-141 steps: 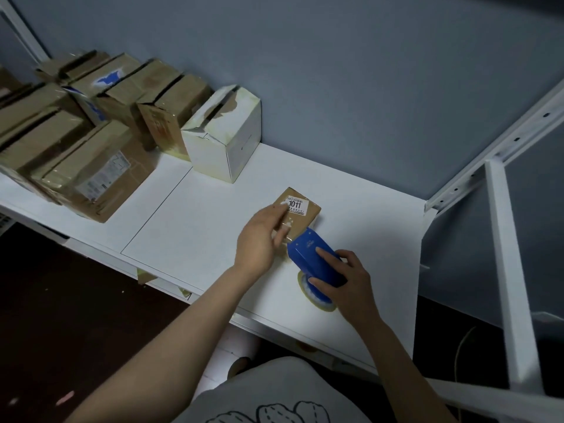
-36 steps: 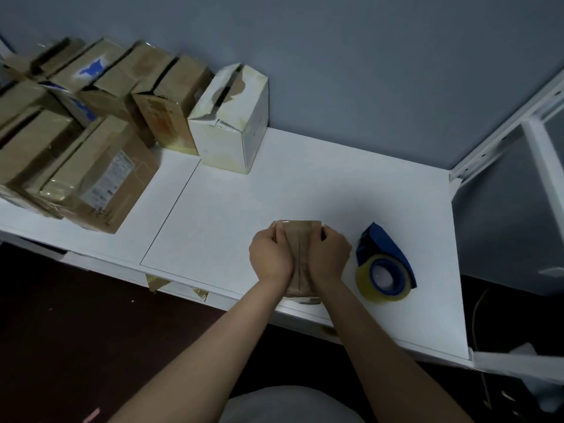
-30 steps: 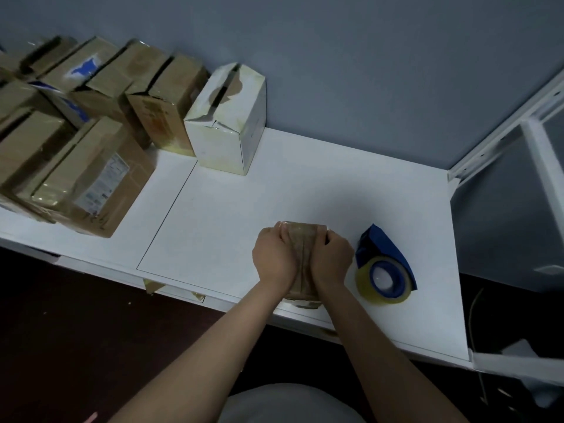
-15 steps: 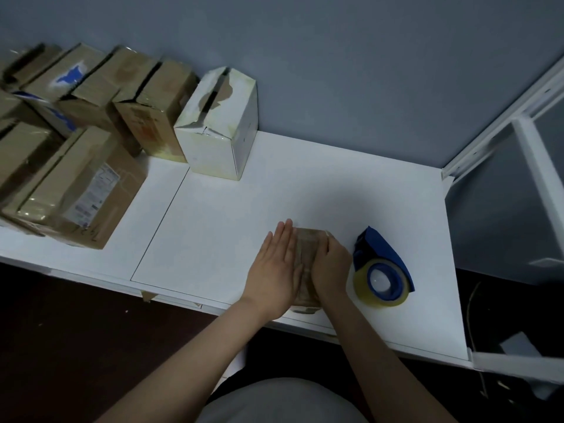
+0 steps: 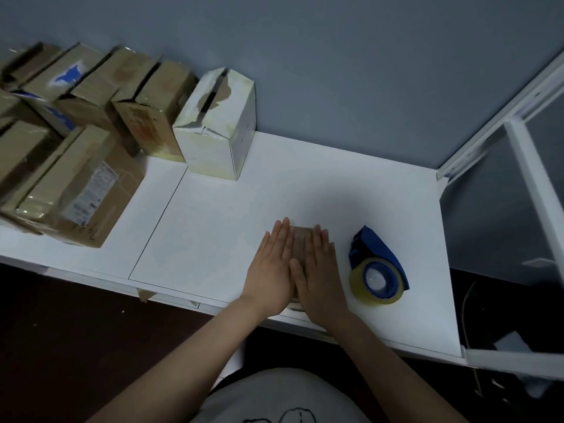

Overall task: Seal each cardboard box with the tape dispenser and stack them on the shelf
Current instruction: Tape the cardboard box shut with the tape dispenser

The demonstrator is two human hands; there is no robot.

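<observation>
Head view of one white shelf [image 5: 213,227] set against a grey-blue wall [image 5: 335,71]. Two hands occupy the lower centre. The left hand [image 5: 271,270] and the right hand [image 5: 320,277] lie side by side, palms down, fingers straight and together. They grip nothing and press flat on the top of one small brown cardboard box [image 5: 300,244]. This box sits near the shelf's front edge and is largely covered by the hands, which touch along their inner edges. One tape dispenser [image 5: 378,264], blue and carrying a single roll of yellowish clear tape, rests on the shelf just right of the right hand, held by neither hand. One white box [image 5: 218,132] stands at upper centre close to the wall. Its top seam is parted into a dark slit with torn brown patches, and what it holds cannot be seen. To its left, filling the upper left of the frame, is a cluster of brown cardboard boxes [image 5: 55,178]. They number at least six, though the count at the blurred left edge is uncertain. The nearest carries one white printed label [image 5: 91,193], one at the back shows a blue mark, and several show dark gaps between their top flaps; their contents are hidden. One white metal frame [image 5: 531,184] rises at the right edge. A dark floor [image 5: 61,331] lies below the shelf, and a grey printed shirt [image 5: 274,398] fills the bottom centre.
</observation>
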